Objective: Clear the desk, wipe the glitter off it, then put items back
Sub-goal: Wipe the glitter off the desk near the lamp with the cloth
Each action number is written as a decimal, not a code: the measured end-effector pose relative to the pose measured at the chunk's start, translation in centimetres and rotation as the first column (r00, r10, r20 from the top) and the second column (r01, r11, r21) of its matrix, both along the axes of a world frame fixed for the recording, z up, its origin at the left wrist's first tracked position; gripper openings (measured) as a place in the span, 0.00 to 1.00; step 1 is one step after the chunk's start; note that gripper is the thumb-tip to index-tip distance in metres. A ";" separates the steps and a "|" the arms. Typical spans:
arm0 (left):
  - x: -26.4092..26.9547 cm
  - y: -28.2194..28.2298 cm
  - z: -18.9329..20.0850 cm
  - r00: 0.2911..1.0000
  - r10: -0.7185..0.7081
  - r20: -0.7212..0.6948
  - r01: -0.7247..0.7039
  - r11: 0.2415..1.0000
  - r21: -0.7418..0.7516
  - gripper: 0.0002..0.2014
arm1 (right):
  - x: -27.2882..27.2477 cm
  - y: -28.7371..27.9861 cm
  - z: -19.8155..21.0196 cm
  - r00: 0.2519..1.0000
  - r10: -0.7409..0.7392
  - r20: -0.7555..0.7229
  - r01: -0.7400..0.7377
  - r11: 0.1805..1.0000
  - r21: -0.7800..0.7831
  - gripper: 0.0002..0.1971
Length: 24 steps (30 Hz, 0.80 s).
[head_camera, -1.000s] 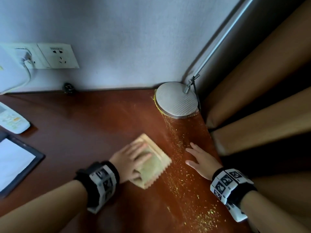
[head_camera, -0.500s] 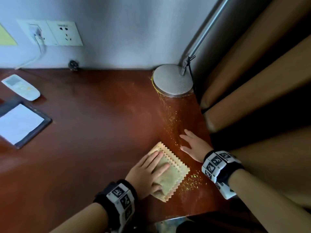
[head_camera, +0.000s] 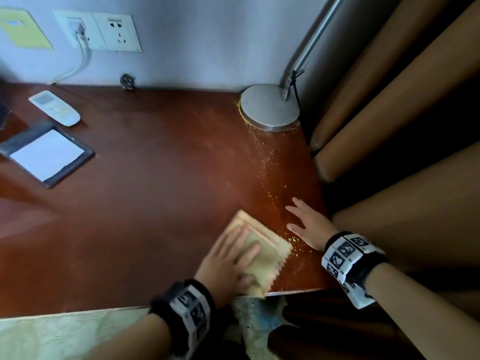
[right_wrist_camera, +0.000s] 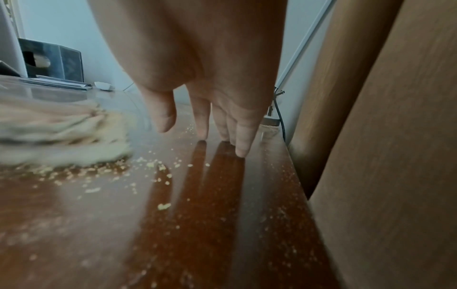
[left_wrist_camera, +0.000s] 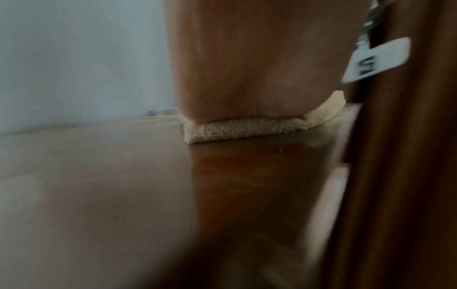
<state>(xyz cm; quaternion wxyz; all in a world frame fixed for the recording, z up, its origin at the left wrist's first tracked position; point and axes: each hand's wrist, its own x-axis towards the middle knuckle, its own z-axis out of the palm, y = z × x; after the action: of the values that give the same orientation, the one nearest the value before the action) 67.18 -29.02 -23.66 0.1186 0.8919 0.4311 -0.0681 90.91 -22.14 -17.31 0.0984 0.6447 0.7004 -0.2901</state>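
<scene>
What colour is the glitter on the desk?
Yellow-green glitter, seen best in the head view on the brown desk.

Your left hand (head_camera: 228,263) has dragged the cloth (head_camera: 262,252) back from mid-counter (head_camera: 155,203) to the near edge, its corner now seemingly just over the lip. The glitter (head_camera: 293,241) trail beside it has thinned to a small pile by your right hand (head_camera: 309,226).

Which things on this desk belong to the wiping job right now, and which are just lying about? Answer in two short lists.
In the job: cloth under the left hand; yellow glitter along the desk; right hand resting flat beside it.

Lying about: remote control; notepad; lamp base; wall socket.
</scene>
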 end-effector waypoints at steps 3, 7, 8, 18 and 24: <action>2.2 -3.0 0.6 0.995 -0.102 0.002 0.102 0.994 -0.048 0.36 | 0.1 -0.5 0.0 1.000 0.010 -0.022 -0.010 1.000 0.002 0.28; -1.4 0.2 0.7 0.997 0.032 -0.064 -0.037 0.996 -0.082 0.32 | 0.4 -0.9 0.1 1.000 0.021 -0.020 -0.021 1.000 -0.008 0.28; -2.9 1.3 0.9 0.991 0.093 -0.093 -0.101 0.992 -0.078 0.31 | 0.6 -1.2 0.2 1.000 0.009 -0.024 -0.009 1.000 -0.011 0.28; 4.8 -2.6 2.4 0.972 0.215 -0.095 -0.223 0.970 -0.093 0.34 | -3.2 -6.5 0.0 0.926 0.272 -0.261 -0.191 0.936 0.296 0.22; 4.0 -2.1 4.5 0.998 -0.062 0.021 0.065 0.977 -0.201 0.30 | -4.7 -9.3 -1.4 0.973 0.206 -0.109 -0.163 0.935 0.313 0.28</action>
<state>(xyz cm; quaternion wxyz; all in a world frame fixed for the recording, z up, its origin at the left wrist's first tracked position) 71.17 -31.15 -19.15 0.2093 0.8890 0.3924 -0.1089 86.25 -31.41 -18.69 -0.0239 0.5615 0.7991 -0.2134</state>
